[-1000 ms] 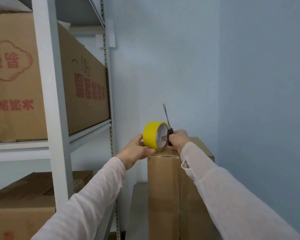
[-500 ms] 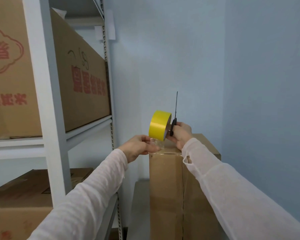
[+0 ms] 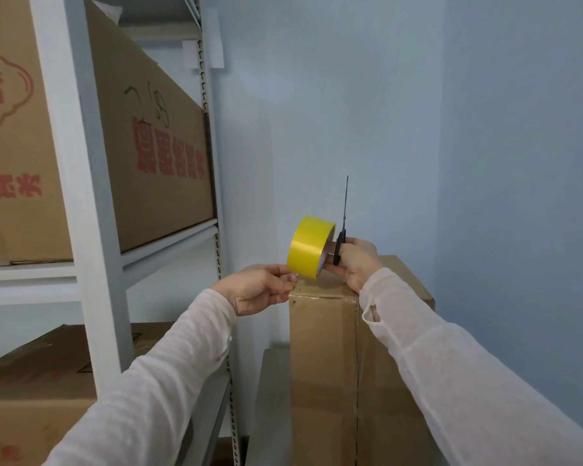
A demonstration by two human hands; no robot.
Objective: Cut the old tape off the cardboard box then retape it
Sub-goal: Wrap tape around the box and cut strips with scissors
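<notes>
head view: a tall box [image 3: 323, 348] stands upright against the blue wall, just right of a shelf [image 3: 91, 230] loaded with cartons [image 3: 162, 156]. its top is at hand height, and a vertical seam runs down the near face.

the right hand [image 3: 357, 264] has its fingers curled round both a yellow roll [image 3: 308, 248] and the black handles of scissors [image 3: 342, 227]. the blades are closed and point straight up. the roll hangs just above the near left corner of the box top, with its yellow band facing the camera.

the left hand [image 3: 260, 289] is at that same corner, thumb and fingertips pinched together on what looks like the tape's free end. the strip itself is too faint to be sure.

the roll lies just right of and above the left fingertips, almost touching them. the top's long axis runs away from the person, so the roll probably has to travel that way while the left hand anchors the end. the right hand is nearer the far edge.
</notes>
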